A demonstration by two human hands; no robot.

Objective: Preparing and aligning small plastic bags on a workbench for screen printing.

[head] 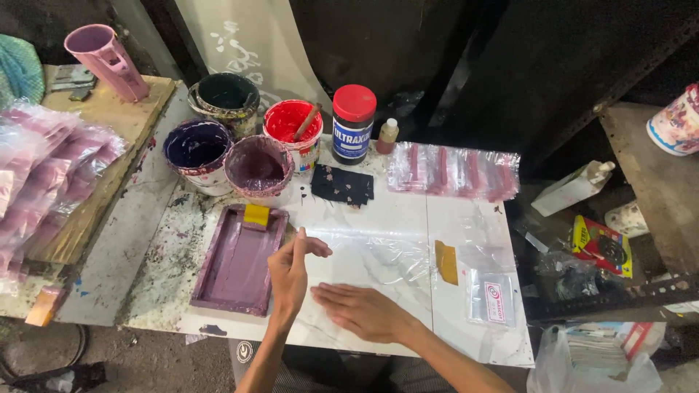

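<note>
- Nearest me, my right hand (364, 311) lay flat and released, palm down on a clear plastic sheet (378, 258) spread on the white tabletop (408, 211).
- My left hand (291, 271) stood on edge at the sheet's left border, fingers loosely curled, grasping nothing I could confirm.
- I judged the sheet very light, limp and slippery, prone to creasing; best pinched at a corner or edge.
- Just left sat the purple-stained screen frame (237, 262) with a yellow squeegee (256, 215).
- Behind stood open ink pots (258, 167), liable to tip or smear.
- An orange scraper (446, 260) and a small packet (493, 297) lay to the right.
</note>
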